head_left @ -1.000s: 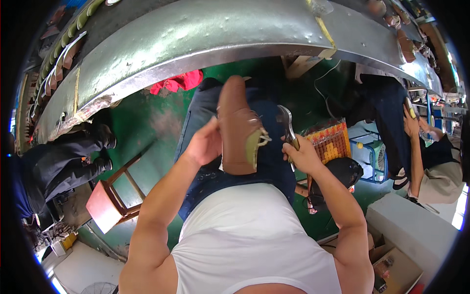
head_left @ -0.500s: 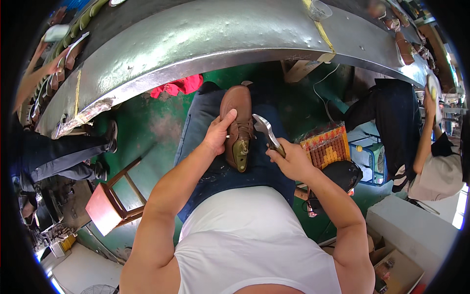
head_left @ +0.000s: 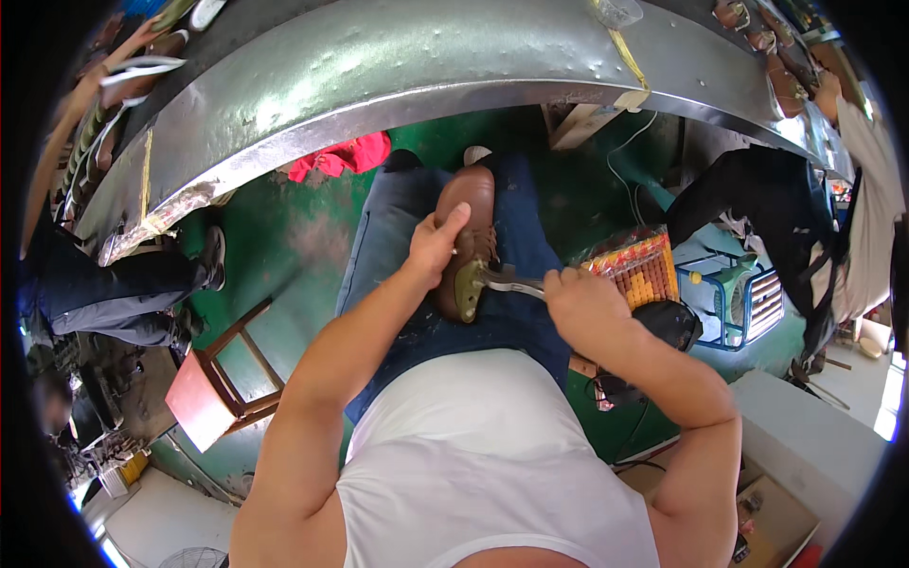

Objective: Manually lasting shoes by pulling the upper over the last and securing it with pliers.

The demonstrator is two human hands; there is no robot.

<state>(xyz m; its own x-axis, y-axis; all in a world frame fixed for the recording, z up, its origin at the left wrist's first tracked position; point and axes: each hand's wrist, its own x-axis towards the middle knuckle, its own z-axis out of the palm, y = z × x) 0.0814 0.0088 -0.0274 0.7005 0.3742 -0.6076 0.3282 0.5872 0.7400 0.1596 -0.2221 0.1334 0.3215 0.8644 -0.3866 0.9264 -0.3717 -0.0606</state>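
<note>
A brown lace-up shoe (head_left: 464,199) stands over my lap, toe pointing away, with a green last (head_left: 467,289) showing in its heel opening. My left hand (head_left: 437,244) is wrapped round the shoe's left side, its thumb pressed on the upper near the laces. In my closed right hand (head_left: 589,305) are steel lasting pincers (head_left: 516,283), held sideways with the head touching the shoe's right side by the last. Exactly what the jaws grip is too small to tell.
A metal-topped bench (head_left: 379,71) runs across the front, with a plastic cup (head_left: 617,12) on it. Red cloth (head_left: 343,157) lies beneath. A stool (head_left: 227,388) stands at left; a beaded seat mat (head_left: 639,270) and blue stool (head_left: 743,293) at right. Co-workers sit on both sides.
My right hand has turned the pincers sideways and brought their head from beside the shoe against its right side. The shoe has shifted slightly right and tilted. The co-worker at right has moved.
</note>
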